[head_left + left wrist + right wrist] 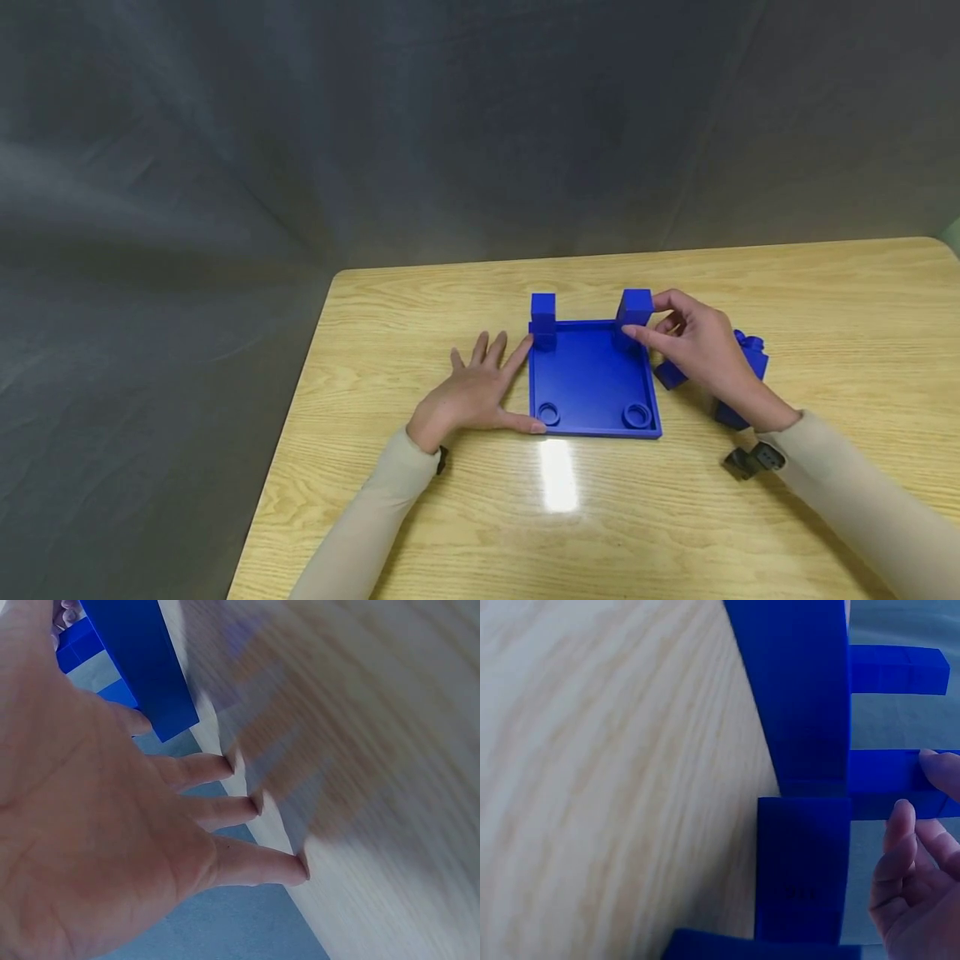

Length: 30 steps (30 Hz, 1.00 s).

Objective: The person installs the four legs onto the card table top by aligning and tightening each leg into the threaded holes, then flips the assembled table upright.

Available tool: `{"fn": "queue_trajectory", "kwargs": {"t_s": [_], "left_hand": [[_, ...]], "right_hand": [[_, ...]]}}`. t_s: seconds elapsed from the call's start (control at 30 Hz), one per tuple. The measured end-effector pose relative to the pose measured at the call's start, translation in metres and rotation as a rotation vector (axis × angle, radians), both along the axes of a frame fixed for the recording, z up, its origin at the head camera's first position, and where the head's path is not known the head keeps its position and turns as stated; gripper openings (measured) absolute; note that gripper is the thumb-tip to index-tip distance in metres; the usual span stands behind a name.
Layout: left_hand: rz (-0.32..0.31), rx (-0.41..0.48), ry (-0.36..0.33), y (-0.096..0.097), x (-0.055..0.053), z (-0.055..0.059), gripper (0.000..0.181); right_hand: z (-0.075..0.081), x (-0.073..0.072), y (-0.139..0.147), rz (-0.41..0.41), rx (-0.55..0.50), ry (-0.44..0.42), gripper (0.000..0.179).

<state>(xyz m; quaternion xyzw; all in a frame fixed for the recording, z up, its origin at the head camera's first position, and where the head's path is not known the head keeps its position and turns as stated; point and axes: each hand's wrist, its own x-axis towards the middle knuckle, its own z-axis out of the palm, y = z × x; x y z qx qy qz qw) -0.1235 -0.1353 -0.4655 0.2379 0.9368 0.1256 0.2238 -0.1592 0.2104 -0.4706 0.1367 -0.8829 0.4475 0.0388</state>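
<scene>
A blue post [634,312] stands upright at the far right corner of a blue tray [591,379] on a wooden table [645,533]. The right hand [697,342], reaching in from the right, pinches the post between thumb and fingers. The left hand [474,392] spreads wide, gripping nothing, forefinger at the tray's left edge.

Square blue tray [588,375], low rim, flat on tabletop [637,517], round sockets [637,416] at both near corners, left post [543,315] blue, upright, far left corner, right post [634,310] matching, upright, far right corner.
</scene>
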Motion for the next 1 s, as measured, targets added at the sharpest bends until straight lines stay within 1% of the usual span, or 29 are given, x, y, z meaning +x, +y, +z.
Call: {"fn": "queue_trajectory", "kwargs": {"t_s": [0.27,0.43,0.53,0.67,0.73,0.8,0.93,1.0], "left_hand": [[-0.002,0.002,0.003,0.0,0.0,-0.002,0.131],[0.0,0.008,0.001,-0.001,0.0,-0.002,0.13],[0.003,0.009,-0.004,-0.001,0.0,-0.001,0.131],[0.004,0.01,-0.011,-0.001,0.001,-0.001,0.131],[0.002,0.01,-0.007,-0.001,0.001,0.0,0.131],[0.001,0.009,-0.003,-0.001,0.001,0.0,0.131],[-0.001,0.003,-0.003,0.0,0.0,0.0,0.131],[-0.001,0.003,-0.007,0.0,0.0,0.0,0.13]], "right_hand": [[-0.003,0.005,0.0,0.006,-0.034,-0.059,0.041],[0.0,0.008,0.002,0.02,-0.035,-0.081,0.045],[0.002,0.01,0.005,0.027,-0.062,-0.09,0.042],[0.004,0.017,0.011,0.013,-0.107,-0.075,0.036],[0.005,0.021,0.015,-0.007,-0.126,-0.059,0.033],[0.005,0.025,0.021,-0.044,-0.134,-0.032,0.03],[0.005,0.034,0.035,-0.148,-0.13,0.002,0.026],[0.004,0.039,0.042,-0.198,-0.115,0.005,0.025]]}}
